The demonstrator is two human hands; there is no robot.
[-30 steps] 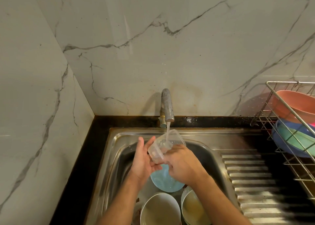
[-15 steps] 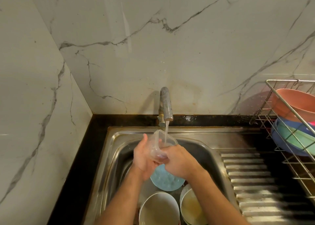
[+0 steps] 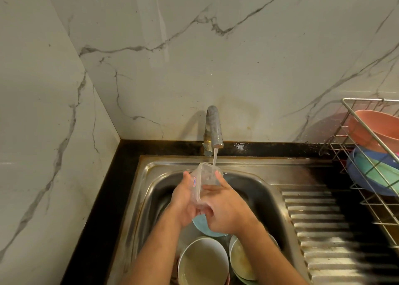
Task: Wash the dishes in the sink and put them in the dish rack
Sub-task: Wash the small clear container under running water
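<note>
I hold a clear plastic container (image 3: 204, 180) under the running tap (image 3: 213, 131), over the steel sink (image 3: 263, 189). My left hand (image 3: 183, 200) grips its left side and my right hand (image 3: 224, 207) grips its right side and bottom. Water streams into the container's open top. Below my hands lie a light blue plate (image 3: 203, 226) and two white bowls (image 3: 203, 261) (image 3: 241, 258) in the basin. The wire dish rack (image 3: 371, 176) at the right holds a pink bowl (image 3: 375, 129) and teal and blue bowls (image 3: 375, 172).
A ribbed steel drainboard (image 3: 323, 230) lies between the sink and the rack. A black counter strip (image 3: 101, 209) borders the sink on the left, with marble walls behind and to the left.
The container has turned in my hands from lying tilted to standing more upright under the water. Both hands have shifted their grip around it.
</note>
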